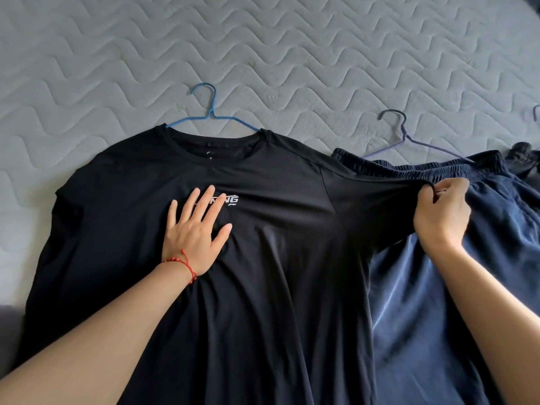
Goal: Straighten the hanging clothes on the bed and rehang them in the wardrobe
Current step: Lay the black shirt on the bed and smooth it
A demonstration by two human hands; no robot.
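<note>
Two hangers, one black T-shirt (263,258) — left hand (194,232) flat, right hand (441,214) pinching sleeve.

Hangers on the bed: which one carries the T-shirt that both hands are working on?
The blue hanger, hook poking from the black T-shirt collar; the dark hanger holds navy shorts.

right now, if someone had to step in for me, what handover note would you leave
Left hand: open, pressing flat on the chest of the black t-shirt.
Right hand: pinching the t-shirt's sleeve hem, pulling it out over the navy blue shorts.
T-shirt on the blue wire hanger, shorts on the dark purple wire hanger, both on the grey quilted mattress.
Done: t-shirt partly smoothed.
Left: finish the sleeve, straighten the shorts, rehang both.
</note>
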